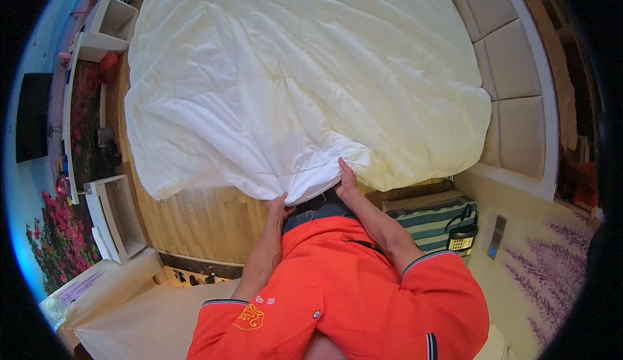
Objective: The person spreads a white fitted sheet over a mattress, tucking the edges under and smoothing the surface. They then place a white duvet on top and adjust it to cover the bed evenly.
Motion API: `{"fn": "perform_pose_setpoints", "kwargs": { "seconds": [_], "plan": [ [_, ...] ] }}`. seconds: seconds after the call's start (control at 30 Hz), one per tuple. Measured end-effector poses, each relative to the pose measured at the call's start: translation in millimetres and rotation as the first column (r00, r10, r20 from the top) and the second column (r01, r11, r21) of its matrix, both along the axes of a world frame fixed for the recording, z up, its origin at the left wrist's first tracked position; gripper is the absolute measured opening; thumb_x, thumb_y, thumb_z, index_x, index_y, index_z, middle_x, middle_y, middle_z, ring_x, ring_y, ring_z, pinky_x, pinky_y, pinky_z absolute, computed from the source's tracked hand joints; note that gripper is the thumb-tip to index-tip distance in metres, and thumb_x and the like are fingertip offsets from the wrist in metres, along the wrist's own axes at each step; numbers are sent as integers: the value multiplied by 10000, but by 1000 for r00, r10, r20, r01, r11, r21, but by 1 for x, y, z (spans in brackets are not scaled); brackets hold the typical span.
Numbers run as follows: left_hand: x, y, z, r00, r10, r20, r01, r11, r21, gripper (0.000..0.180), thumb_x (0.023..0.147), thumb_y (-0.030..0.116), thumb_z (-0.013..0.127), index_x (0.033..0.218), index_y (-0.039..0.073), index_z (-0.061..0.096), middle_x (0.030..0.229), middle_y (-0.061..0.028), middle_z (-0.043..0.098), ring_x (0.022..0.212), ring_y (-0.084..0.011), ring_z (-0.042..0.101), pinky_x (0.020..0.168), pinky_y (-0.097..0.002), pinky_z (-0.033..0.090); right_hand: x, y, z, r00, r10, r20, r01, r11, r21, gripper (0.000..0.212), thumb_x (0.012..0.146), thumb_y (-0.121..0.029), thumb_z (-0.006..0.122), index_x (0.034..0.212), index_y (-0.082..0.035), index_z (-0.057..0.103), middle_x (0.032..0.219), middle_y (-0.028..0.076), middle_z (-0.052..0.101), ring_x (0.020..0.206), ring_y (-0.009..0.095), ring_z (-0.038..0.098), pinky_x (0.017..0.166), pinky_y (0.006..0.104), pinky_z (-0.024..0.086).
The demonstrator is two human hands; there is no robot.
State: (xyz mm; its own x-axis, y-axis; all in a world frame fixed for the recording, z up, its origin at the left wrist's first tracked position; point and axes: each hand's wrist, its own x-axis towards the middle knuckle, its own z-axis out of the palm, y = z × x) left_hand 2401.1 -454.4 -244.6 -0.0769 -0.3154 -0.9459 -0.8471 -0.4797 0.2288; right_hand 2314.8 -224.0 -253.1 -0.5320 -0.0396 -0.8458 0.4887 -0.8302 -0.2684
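Observation:
A large white quilt [259,94] covers the bed, its surface rumpled with folds that run toward my hands. At its near edge my left hand [279,206] is closed on the cloth. My right hand [347,178] grips the same edge a little farther right, thumb on top and fingers hidden beneath. Between the two hands the quilt edge is raised and bunched in front of my waist.
A padded beige headboard [513,68] borders the bed on the right. Beside me at the right stand a green-striped cabinet [428,220] and a telephone [461,238]. Wooden floor [201,224] shows at the near left, with a white open shelf unit [113,214] beyond it.

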Motion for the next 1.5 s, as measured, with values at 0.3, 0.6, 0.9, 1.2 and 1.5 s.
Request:
{"fn": "perform_pose_setpoints", "kwargs": {
  "seconds": [0.3, 0.6, 0.9, 1.2, 1.5],
  "plan": [
    [-11, -18, 24, 977, -197, -83, 212, 941, 264, 410, 785, 350, 734, 1046, 76, 576, 917, -93, 611, 705, -232, 590, 593, -396, 519, 25, -92, 44, 816, 573, 69, -543, 803, -244, 399, 853, -339, 658, 1109, -52, 552, 1018, 91, 628, 900, 236, 619, 776, 390, 526],
    [-36, -133, -25, 749, 603, -274, -118, 529, 841, 484, 887, 311, 525, 1276, 30, 462, 1224, -155, 552, 1176, -357, 481, 1020, -555, 340, 55, -153, 33, 865, 452, 218, -498, 826, 265, 223, 767, -59, 582, 946, 74, 564, 879, 163, 630, 717, 275, 642, 622, 386, 551],
    [-5, -188, -20, 985, -31, -169, 102, 897, 430, 387, 902, 379, 548, 1112, 55, 546, 967, -163, 641, 793, -323, 641, 693, -501, 545, 98, -210, 45, 986, 110, 121, -126, 983, 132, 455, 857, -319, 623, 1183, -21, 517, 1114, 133, 593, 996, 273, 584, 853, 422, 496],
    [21, -222, 27, 824, -506, -255, 563, 676, 475, 441, 843, 512, 592, 865, 71, 591, 652, -40, 554, 551, -180, 512, 504, -363, 424, 94, -299, -17, 895, 429, 120, -443, 885, 140, 480, 976, -412, 402, 1243, -22, 484, 1195, 143, 557, 1065, 301, 547, 889, 413, 472],
    [-23, -283, -23, 751, 570, -334, -244, 709, 661, 392, 892, 295, 574, 1152, 4, 544, 1083, -117, 608, 1026, -296, 572, 943, -474, 453, 71, -305, 45, 908, 393, 142, -400, 916, 25, 403, 942, -421, 482, 1164, -93, 556, 1074, 72, 632, 935, 217, 604, 768, 393, 498]
  ]
}}
